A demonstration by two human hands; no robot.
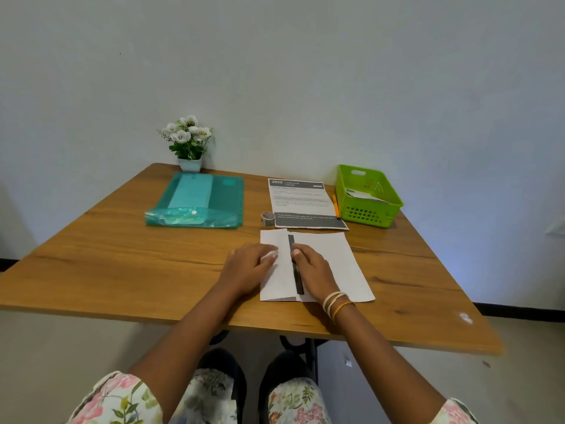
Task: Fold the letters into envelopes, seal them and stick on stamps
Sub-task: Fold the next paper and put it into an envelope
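letter (330,258) (1, half-folded), 2 hands pressing

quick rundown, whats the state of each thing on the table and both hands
letter: partly folded, left part turned over, flat on table
left hand: fingers flat, pressing the folded flap
right hand: pressing the letter beside the fold
printed sheet: unfolded, lying flat
tape roll: standing beside the sheet
pen: lying along the sheet's right edge
basket: holds papers
folder: snapped closed

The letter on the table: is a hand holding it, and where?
Not gripped. Both hands press the letter flat: left hand on the folded flap, right hand beside the fold.
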